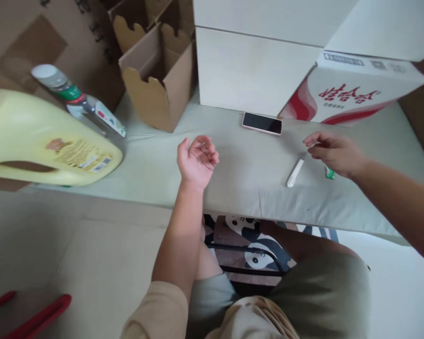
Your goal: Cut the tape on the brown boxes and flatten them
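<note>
My left hand point(198, 162) is raised over the cloth-covered table, palm turned up, fingers loosely curled and apart with nothing in them. My right hand point(330, 150) hovers at the far end of a slim white-handled tool that looks like a knife point(295, 173). Its thumb and fingers are bent with a gap between them, and I see nothing held there. The tool's far tip reaches close to the fingertips; whether they touch it I cannot make out. Just below the right hand lies a small green and white packet point(330, 173). A phone point(262, 123) rests face up beyond both hands.
At left stand a large pale yellow jug point(49, 136) and a clear bottle with a white cap point(88, 110). Behind are a divided cardboard carrier point(151, 94), a white box point(250, 70) and a red-and-white carton point(353, 92). The table's front edge runs above my knees.
</note>
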`<action>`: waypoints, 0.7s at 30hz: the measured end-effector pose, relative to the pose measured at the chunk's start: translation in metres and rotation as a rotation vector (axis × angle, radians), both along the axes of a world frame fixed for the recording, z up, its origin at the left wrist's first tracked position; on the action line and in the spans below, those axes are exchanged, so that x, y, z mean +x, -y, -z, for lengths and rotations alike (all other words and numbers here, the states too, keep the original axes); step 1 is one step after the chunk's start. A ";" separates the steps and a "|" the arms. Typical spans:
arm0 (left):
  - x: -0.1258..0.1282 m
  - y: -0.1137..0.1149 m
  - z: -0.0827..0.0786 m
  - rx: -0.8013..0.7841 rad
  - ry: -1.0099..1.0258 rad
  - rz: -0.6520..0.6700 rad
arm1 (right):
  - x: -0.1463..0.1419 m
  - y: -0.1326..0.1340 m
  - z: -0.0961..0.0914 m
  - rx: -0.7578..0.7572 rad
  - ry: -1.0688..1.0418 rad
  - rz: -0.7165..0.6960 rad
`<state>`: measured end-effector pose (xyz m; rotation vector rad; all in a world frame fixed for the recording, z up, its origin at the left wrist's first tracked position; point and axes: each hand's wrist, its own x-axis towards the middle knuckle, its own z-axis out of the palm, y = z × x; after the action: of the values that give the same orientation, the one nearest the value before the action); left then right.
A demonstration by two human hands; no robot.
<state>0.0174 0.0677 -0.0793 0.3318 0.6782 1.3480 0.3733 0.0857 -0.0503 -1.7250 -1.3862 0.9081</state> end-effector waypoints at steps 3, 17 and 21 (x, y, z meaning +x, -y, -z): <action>-0.013 0.003 -0.005 0.008 0.047 -0.029 | -0.072 -0.033 -0.004 0.041 0.229 -0.202; -0.034 0.002 -0.011 -0.019 0.101 -0.058 | -0.337 -0.112 -0.051 0.266 0.819 -0.462; -0.027 0.001 -0.005 0.043 -0.027 -0.168 | -0.312 -0.115 -0.047 0.362 0.796 -0.439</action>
<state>-0.0096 0.0672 -0.0742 0.3340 0.7127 1.5219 0.0615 0.2004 -0.0029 -1.5716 -2.3412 0.1101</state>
